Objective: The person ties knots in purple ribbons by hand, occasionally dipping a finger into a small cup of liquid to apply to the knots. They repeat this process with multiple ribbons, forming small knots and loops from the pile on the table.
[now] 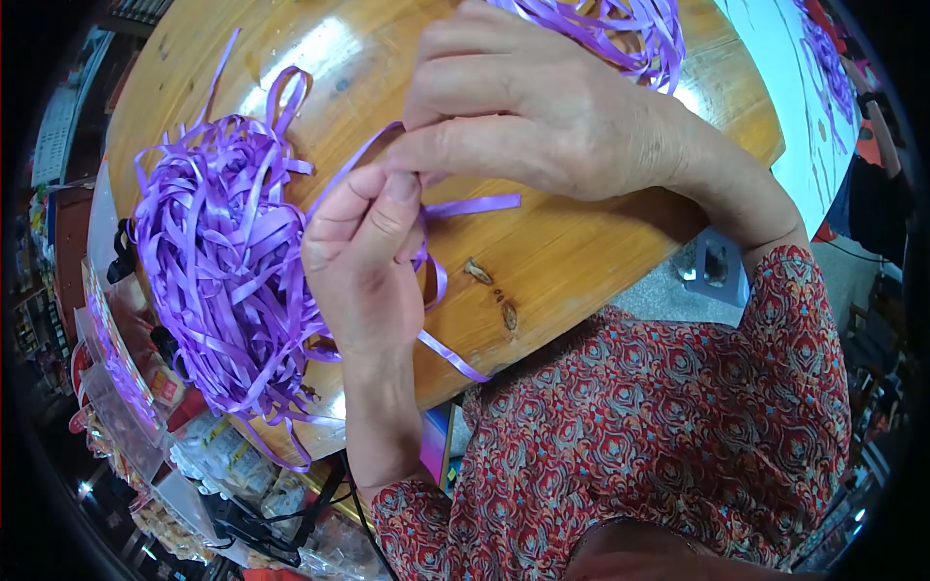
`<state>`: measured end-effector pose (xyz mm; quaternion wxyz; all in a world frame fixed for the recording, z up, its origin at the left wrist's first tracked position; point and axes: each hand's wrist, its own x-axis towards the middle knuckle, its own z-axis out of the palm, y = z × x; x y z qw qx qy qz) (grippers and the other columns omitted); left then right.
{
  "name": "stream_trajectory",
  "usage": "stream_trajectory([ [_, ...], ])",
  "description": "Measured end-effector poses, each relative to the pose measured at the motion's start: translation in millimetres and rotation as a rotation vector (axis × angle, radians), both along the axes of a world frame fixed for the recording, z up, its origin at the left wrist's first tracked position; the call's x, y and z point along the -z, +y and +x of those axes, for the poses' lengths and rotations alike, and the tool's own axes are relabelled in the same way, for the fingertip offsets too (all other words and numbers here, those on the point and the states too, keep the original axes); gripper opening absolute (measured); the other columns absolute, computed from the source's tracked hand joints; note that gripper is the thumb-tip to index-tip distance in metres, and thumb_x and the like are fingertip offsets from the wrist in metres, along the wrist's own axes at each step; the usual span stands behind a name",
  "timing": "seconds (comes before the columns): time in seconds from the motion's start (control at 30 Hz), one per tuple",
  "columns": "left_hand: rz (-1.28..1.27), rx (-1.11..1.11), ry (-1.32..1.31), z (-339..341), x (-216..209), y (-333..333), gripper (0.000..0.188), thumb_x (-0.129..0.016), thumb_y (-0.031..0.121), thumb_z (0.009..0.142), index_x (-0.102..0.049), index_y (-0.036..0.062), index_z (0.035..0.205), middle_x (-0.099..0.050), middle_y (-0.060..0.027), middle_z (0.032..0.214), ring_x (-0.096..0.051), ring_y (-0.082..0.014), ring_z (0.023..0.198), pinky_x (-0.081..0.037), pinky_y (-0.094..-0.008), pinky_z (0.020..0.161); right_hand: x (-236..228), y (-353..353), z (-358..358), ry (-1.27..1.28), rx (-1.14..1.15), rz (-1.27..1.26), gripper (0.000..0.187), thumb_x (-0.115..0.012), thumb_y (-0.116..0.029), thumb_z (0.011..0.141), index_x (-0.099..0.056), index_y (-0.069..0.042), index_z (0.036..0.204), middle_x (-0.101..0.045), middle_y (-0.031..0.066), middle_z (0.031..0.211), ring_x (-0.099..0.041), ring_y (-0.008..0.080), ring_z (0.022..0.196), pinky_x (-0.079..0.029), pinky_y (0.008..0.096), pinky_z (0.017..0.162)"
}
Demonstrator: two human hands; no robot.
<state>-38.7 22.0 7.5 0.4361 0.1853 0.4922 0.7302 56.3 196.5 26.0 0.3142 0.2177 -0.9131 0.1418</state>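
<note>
Over the wooden table, my left hand [363, 252] and my right hand [547, 111] meet, fingertips touching. Both are closed in a pinch on a narrow purple satin ribbon [475, 205]. One flat end of it sticks out to the right below my right hand. Another stretch runs up to the left behind my left thumb and fingers, and more hangs beside my left wrist. The exact spot where the fingers grip is hidden. Left of my left hand lies a big tangled heap of the same purple ribbon [228, 261].
A second purple ribbon heap [630, 39] lies at the table's far side. The wooden table [581, 252] has a rounded edge near me. A white marbled surface [775, 97] adjoins it at right, with another person's arm [882, 136] beyond. Bagged goods [228, 455] and black cables [257, 528] crowd the lower left.
</note>
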Motion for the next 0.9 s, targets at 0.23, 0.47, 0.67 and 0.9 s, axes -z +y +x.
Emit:
stream_trajectory([
  [0.23, -0.052, -0.17, 0.309, -4.7, -1.3, -6.2, 0.008, -0.065, 0.0, 0.08, -0.064, -0.0013, 0.088, -0.063, -0.0016, 0.076, -0.053, -0.0039, 0.064, -0.039, -0.0156, 0.058, -5.0, -0.1, 5.1, -0.106, -0.04, -0.216, 0.009, -0.052, -0.014, 0.08, -0.053, -0.007, 0.076, -0.048, 0.0069, 0.08, -0.043, 0.0212, 0.081, -0.031, 0.0363, 0.073],
  [0.47, -0.033, -0.143, 0.364, -7.3, -16.2, -4.9, 0.008, -0.065, 0.002, 0.081, -0.064, -0.0021, 0.088, -0.064, -0.0025, 0.077, -0.051, -0.0026, 0.061, -0.038, -0.0148, 0.055, -17.0, 15.6, -1.0, 0.116, 0.195, 0.76, 0.005, -0.053, -0.009, 0.079, -0.055, -0.004, 0.079, -0.049, 0.0072, 0.08, -0.045, 0.022, 0.074, -0.035, 0.0329, 0.066],
  [0.67, -0.032, -0.147, 0.356, -23.5, -15.2, -13.2, 0.015, -0.062, 0.011, 0.086, -0.064, -0.0028, 0.091, -0.06, 0.0011, 0.071, -0.041, 0.0002, 0.054, -0.029, -0.015, 0.048, -14.2, 28.6, -1.5, 0.03, 0.059, -0.83, 0.008, -0.057, -0.008, 0.084, -0.062, -0.002, 0.088, -0.06, 0.0073, 0.077, -0.057, 0.0125, 0.068, -0.046, 0.0254, 0.06],
  [0.9, -0.113, -0.233, 0.43, -37.0, -23.5, -23.0, 0.016, -0.064, 0.01, 0.083, -0.064, -0.002, 0.094, -0.062, -0.0026, 0.075, -0.046, -0.0041, 0.056, -0.036, -0.0171, 0.051, -32.5, 66.5, 8.3, 0.199, 0.125, -1.513, 0.013, -0.057, -0.012, 0.088, -0.061, -0.002, 0.096, -0.061, 0.003, 0.078, -0.057, 0.0105, 0.066, -0.047, 0.0228, 0.061],
])
